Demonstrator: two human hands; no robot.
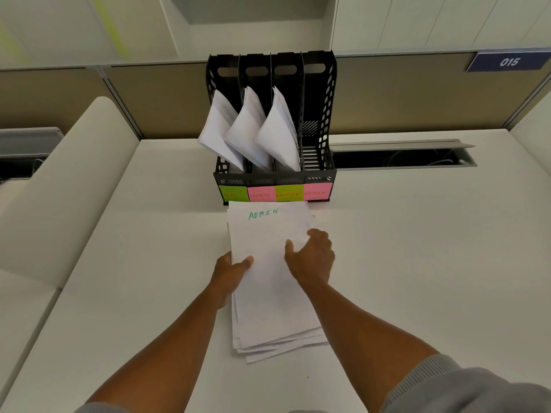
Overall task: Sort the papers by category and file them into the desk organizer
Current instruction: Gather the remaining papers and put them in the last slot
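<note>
The left hand (231, 268) grips the left long edge of the stack of papers (272, 281), thumb curled on top and the other fingers hidden beneath the sheets, its forearm reaching in from the near edge of the desktop (417, 248). The stack lies in the middle of the desktop, its long axis running from the near edge toward the far edge; the top sheet, headed "ADMIN" in green, points its header end at the desk organizer (274, 126), nearly touching the base. At the stack's near end the lower sheets fan out to the right. The right hand (311, 254) rests on the stack's right side, thumb spread on the top sheet and fingers curled over the right long edge. Behind, at the far edge, the organizer's three left slots hold leaning papers; the rightmost slot, labelled "ADMIN" on a pink note (317, 192), holds none.
</note>
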